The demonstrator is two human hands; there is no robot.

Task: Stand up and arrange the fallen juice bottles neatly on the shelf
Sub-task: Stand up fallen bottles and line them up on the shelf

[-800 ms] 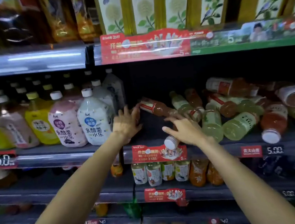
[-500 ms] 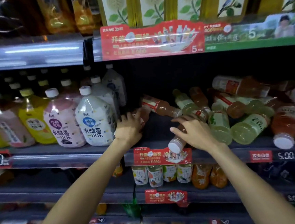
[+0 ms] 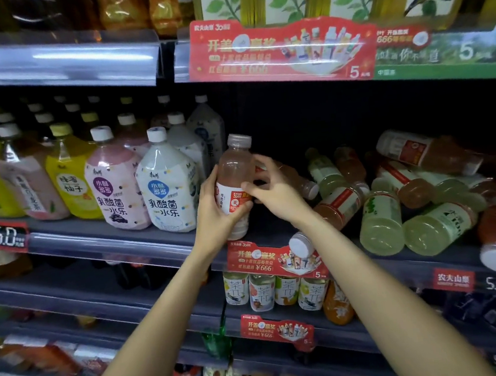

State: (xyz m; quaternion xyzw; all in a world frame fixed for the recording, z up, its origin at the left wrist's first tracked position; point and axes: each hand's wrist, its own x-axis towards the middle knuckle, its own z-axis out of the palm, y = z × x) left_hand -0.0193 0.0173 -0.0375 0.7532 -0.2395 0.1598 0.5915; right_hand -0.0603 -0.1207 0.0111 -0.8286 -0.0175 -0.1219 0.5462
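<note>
Upright in both hands: one pink juice bottle (image 3: 235,171) with a grey cap and a red-and-white label, its base at or just above the grey shelf (image 3: 143,236) — contact not clear. Left hand (image 3: 216,208) wrapped around the lower half of that bottle from the left, thumb across the label. Right hand (image 3: 274,190) curled against the bottle's right side, fingertips on the label, thumb near the neck. Just left of the bottle, a white jug (image 3: 167,186) with a blue badge, standing; further left, a pink jug (image 3: 114,186) and a yellow jug (image 3: 69,176), all upright in rows. Right of the bottle, a heap of fallen bottles (image 3: 415,191), pale green and orange-red, lying on their sides and across one another. Nearest of these, an orange bottle (image 3: 329,210) lying below the right wrist, white cap toward the shelf edge. Directly under the held bottle, a red promo tag (image 3: 272,259) clipped to the shelf front. Above the bottle, a larger red banner (image 3: 279,50) on the next shelf's edge. Far left of the bottle, a price tag (image 3: 3,237) reading 5.0.
</note>
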